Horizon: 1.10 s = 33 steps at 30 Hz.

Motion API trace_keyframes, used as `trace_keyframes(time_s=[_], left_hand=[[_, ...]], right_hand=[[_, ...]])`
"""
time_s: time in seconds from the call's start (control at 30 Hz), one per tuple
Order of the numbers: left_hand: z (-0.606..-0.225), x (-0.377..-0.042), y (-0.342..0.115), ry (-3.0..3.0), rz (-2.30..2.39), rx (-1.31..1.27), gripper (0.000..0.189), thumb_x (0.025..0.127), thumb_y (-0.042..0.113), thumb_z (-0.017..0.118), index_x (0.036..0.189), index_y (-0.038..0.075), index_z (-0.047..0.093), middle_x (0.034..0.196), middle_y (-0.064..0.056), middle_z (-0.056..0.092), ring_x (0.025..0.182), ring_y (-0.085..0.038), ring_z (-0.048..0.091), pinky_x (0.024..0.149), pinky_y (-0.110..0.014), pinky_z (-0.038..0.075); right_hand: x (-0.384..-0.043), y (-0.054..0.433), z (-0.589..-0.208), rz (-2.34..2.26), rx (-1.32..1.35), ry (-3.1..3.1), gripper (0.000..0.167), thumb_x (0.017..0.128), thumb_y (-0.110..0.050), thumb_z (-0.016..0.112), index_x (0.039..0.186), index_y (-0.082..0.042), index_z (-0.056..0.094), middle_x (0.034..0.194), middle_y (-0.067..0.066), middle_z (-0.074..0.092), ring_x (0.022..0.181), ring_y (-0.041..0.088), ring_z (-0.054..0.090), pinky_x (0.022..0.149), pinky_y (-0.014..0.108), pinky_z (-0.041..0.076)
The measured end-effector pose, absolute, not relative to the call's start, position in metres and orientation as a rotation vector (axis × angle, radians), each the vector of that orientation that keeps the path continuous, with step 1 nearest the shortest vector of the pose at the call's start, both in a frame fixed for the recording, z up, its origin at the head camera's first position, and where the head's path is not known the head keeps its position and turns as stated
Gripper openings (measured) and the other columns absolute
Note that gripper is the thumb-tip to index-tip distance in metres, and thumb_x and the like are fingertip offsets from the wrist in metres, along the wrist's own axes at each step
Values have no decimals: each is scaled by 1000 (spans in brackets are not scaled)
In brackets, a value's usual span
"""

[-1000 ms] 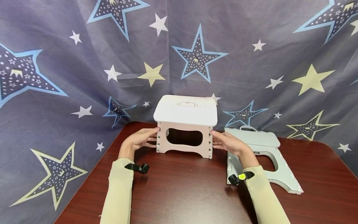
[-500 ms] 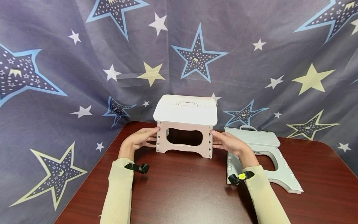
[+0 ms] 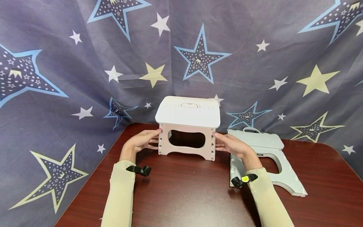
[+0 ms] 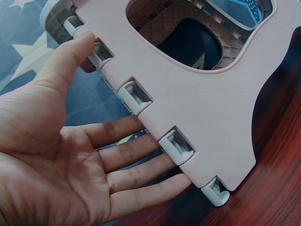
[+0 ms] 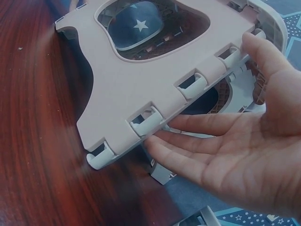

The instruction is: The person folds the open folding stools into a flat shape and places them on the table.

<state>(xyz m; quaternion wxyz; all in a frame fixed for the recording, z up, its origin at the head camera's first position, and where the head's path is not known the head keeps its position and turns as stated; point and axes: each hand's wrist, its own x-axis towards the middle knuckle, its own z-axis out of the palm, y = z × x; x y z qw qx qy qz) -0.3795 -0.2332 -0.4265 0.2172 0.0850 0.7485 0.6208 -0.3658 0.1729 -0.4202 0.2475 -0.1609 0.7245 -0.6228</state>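
Observation:
A folding step stool (image 3: pixel 188 116) with a white top and pale pink legs stands unfolded on the table in the head view. My left hand (image 3: pixel 141 141) is at its left side. In the left wrist view, the thumb touches the pink leg panel (image 4: pixel 216 103) near the top, and straight fingers meet its hinged edge. My right hand (image 3: pixel 234 146) mirrors this on the right. In the right wrist view, the thumb (image 5: pixel 256 47) rests at the panel's upper edge and nearly straight fingers reach the hinges. Some fingertips are hidden behind the edges.
A folded grey-green step stool (image 3: pixel 255 140) lies on the table to the right, partly under the right forearm. The dark red wooden table (image 3: pixel 181 192) meets a star-patterned curtain (image 3: pixel 193 47) at the back.

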Motion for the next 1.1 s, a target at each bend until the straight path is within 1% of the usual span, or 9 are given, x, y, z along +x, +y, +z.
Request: trace_keyframes(time_s=[0.17, 0.43, 0.93, 1.1], left_hand=[[-427, -380, -233, 2081, 1716, 238, 64, 107, 44, 47, 148, -5, 44, 144, -22, 57, 119, -26, 64, 101, -52, 53], [-427, -380, -233, 2088, 1713, 238, 64, 107, 45, 47, 147, -5, 45, 141, -20, 59, 116, -24, 65, 101, -52, 54], [-428, -381, -234, 2091, 1705, 252, 63, 108, 45, 46, 147, -5, 45, 141, -21, 59, 117, -25, 65, 101, -53, 54], [-429, -381, -235, 2093, 1700, 263, 65, 107, 46, 46, 148, -5, 44, 144, -23, 57, 118, -26, 65, 101, -53, 53]], right_hand=[[-365, 174, -420, -1703, -443, 1974, 69, 109, -41, 41, 150, 14, 33, 142, 26, 54, 120, 22, 61, 108, 38, 50], [-365, 173, -421, -1706, -447, 1971, 68, 109, -42, 42, 147, 14, 35, 132, 16, 62, 114, 18, 63, 107, 37, 51], [-366, 173, -422, -1703, -447, 1967, 68, 109, -42, 42, 147, 14, 36, 135, 18, 61, 117, 19, 63, 107, 37, 51], [-365, 173, -420, -1700, -448, 1975, 68, 109, -41, 41, 149, 14, 34, 138, 22, 58, 119, 21, 62, 108, 38, 50]])
